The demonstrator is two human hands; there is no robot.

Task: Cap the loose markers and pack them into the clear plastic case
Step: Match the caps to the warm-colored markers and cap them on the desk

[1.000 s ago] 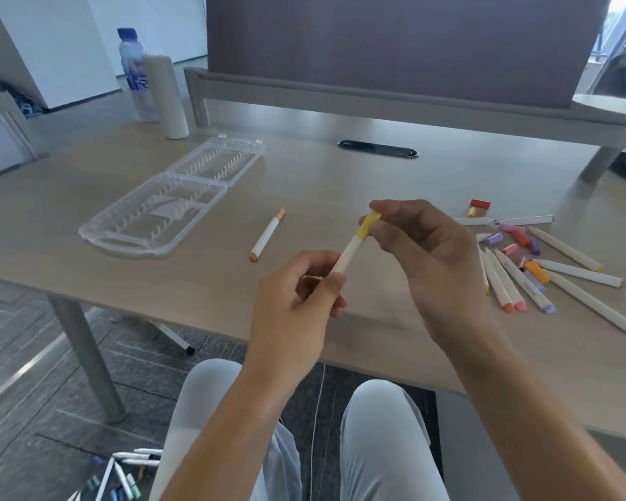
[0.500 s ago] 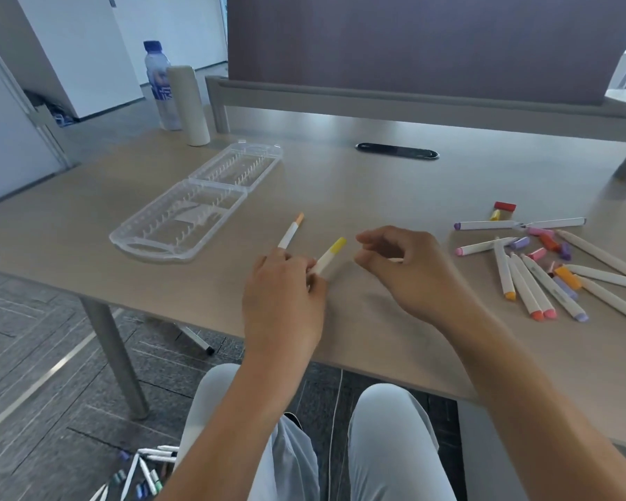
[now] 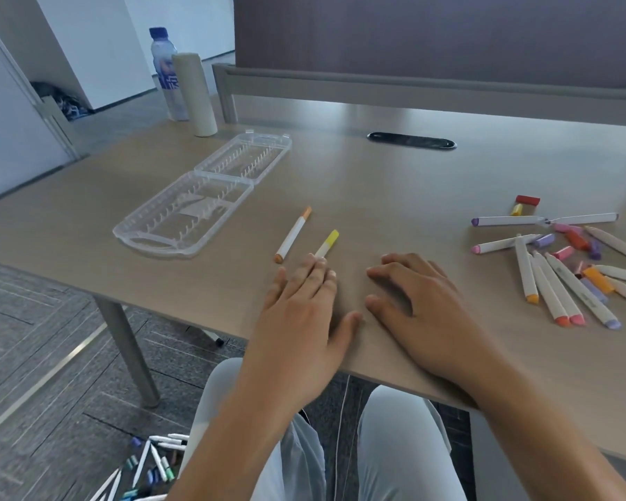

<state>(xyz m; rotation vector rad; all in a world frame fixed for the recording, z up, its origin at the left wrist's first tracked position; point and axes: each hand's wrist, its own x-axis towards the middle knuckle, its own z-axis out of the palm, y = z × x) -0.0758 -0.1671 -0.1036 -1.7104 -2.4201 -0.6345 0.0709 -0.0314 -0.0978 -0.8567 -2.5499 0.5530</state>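
Capping step looked between markers: left hand [image 3: 304, 312] lay flat, fingertips on the capped yellow marker [image 3: 326, 244] near the counter's front edge, right hand [image 3: 418, 305] relaxed and empty; next move likely fetches an uncapped marker from the right-side pile [image 3: 564, 276], clear case [image 3: 203, 197] open toward the left.

Wooden surface [image 3: 394, 197] bears: open case [image 3: 203, 197], orange marker [image 3: 292, 235], yellow marker [image 3: 326, 244], marker pile [image 3: 561, 262], bottle [image 3: 167, 74], roll [image 3: 195, 94].

One head-worn camera looks forward and down over the bench [image 3: 394, 197]. It sits close above the near edge. The wide angle also takes in the floor [image 3: 44, 374].
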